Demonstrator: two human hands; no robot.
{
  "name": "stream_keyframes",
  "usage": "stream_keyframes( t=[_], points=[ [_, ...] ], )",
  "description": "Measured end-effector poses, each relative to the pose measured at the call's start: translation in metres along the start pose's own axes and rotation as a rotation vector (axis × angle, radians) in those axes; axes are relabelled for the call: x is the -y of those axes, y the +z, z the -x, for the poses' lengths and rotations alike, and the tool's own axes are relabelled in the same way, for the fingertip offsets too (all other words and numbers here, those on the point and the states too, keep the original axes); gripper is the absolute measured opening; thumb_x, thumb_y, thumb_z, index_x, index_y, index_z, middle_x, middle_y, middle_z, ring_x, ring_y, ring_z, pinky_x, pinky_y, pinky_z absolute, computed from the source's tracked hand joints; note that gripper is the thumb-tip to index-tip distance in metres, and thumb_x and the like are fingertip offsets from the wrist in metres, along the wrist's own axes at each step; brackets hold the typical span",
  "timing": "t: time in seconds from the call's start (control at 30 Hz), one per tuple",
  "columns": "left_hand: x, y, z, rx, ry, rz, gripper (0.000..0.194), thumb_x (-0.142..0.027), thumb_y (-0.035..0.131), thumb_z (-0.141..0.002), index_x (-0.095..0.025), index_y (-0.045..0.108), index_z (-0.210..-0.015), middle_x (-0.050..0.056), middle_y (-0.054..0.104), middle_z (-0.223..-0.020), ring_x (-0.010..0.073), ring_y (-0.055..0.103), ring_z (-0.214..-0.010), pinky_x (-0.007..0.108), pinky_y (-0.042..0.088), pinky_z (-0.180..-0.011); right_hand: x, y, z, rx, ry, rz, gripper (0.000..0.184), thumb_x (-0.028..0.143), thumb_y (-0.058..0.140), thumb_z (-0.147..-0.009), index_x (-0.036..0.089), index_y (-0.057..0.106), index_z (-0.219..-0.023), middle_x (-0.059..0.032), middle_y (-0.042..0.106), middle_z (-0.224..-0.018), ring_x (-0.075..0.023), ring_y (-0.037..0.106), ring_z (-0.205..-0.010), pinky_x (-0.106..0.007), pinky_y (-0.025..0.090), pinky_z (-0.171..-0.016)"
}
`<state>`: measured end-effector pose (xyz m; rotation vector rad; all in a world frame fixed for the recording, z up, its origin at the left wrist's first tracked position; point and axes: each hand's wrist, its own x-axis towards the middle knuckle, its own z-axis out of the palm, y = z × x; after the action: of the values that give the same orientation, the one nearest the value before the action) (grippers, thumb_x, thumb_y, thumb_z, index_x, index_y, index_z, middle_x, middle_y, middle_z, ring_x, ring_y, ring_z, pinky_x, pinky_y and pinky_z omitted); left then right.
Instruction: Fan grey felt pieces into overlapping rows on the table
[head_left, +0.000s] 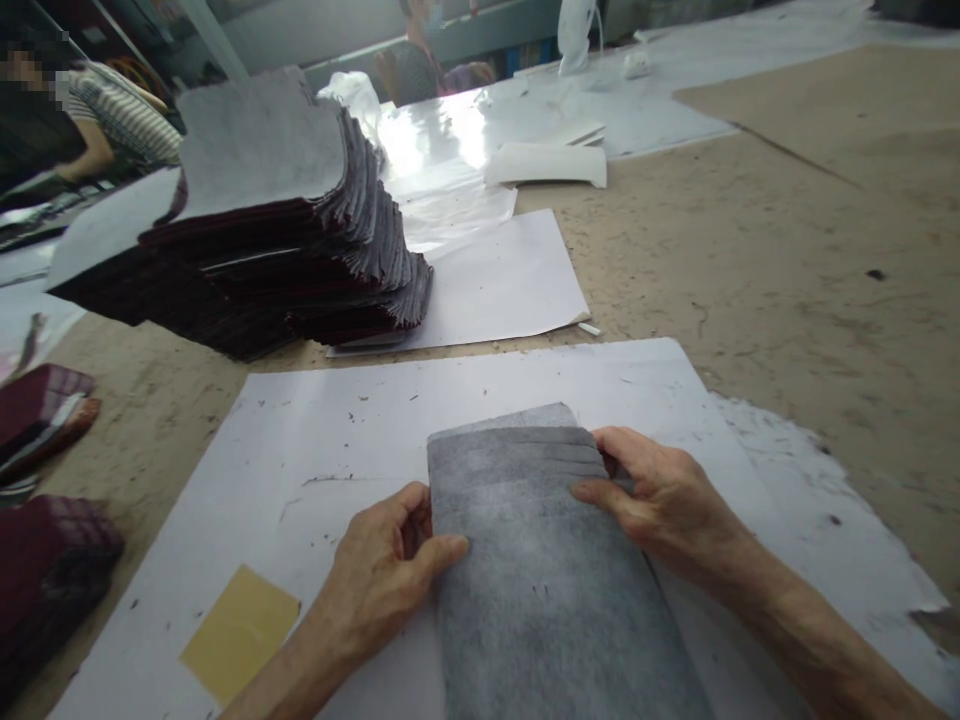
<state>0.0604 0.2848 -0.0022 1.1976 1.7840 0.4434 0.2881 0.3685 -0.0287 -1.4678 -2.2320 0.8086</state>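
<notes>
A small stack of grey felt-like pieces lies on a white paper sheet in front of me, its far edges fanned in steps. My left hand grips the stack's left edge, thumb on top and fingers curled under. My right hand holds the right edge near the top corner, thumb pressed on the grey surface.
A tall leaning pile of dark maroon pieces with grey backs stands at the back left on the brown table. A yellow square lies on the paper. Maroon fabric sits at the left edge. Other people sit behind.
</notes>
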Motion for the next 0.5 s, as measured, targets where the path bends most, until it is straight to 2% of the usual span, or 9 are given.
stream_keyframes(
  t=[0.1, 0.27, 0.37, 0.5],
  points=[
    [0.005, 0.008, 0.009, -0.044, -0.055, -0.008, 0.022, -0.038, 0.053, -0.071, -0.019, 0.048, -0.063, -0.005, 0.041, -0.056, 0.0115, 0.040, -0.056, 0.024, 0.028, -0.053, 0.004, -0.004, -0.002, 0.038, 0.021, 0.068, 0.005, 0.025, 0.052, -0.072, 0.021, 0.052, -0.075, -0.0020, 0.056, -0.072, -0.0182, 0.052, -0.068, -0.028, 0.038, -0.060],
    [0.009, 0.018, 0.009, -0.161, -0.101, -0.101, 0.026, -0.040, 0.053, -0.070, -0.020, 0.044, -0.056, -0.005, 0.041, -0.052, 0.0116, 0.039, -0.052, 0.024, 0.026, -0.051, 0.011, -0.010, 0.014, 0.082, 0.223, 0.136, 0.029, 0.049, 0.048, -0.076, 0.023, 0.046, -0.064, 0.0013, 0.052, -0.058, -0.0158, 0.048, -0.054, -0.026, 0.031, -0.050],
    [0.008, 0.021, 0.008, -0.212, -0.098, -0.132, 0.030, -0.043, 0.052, -0.069, -0.020, 0.042, -0.053, -0.004, 0.040, -0.050, 0.0116, 0.039, -0.051, 0.023, 0.026, -0.050, 0.014, -0.006, 0.027, 0.064, 0.316, 0.136, 0.031, 0.048, 0.043, -0.075, 0.022, 0.043, -0.058, 0.0004, 0.053, -0.057, -0.0170, 0.051, -0.055, -0.027, 0.030, -0.049],
    [0.011, 0.022, 0.010, -0.251, -0.094, -0.125, 0.032, -0.045, 0.052, -0.069, -0.019, 0.041, -0.052, -0.004, 0.039, -0.049, 0.0114, 0.038, -0.052, 0.023, 0.027, -0.050, 0.018, 0.002, 0.035, 0.010, 0.352, 0.105, 0.030, 0.046, 0.037, -0.074, 0.022, 0.041, -0.056, -0.0012, 0.056, -0.061, -0.0187, 0.053, -0.059, -0.029, 0.034, -0.052]
  ],
)
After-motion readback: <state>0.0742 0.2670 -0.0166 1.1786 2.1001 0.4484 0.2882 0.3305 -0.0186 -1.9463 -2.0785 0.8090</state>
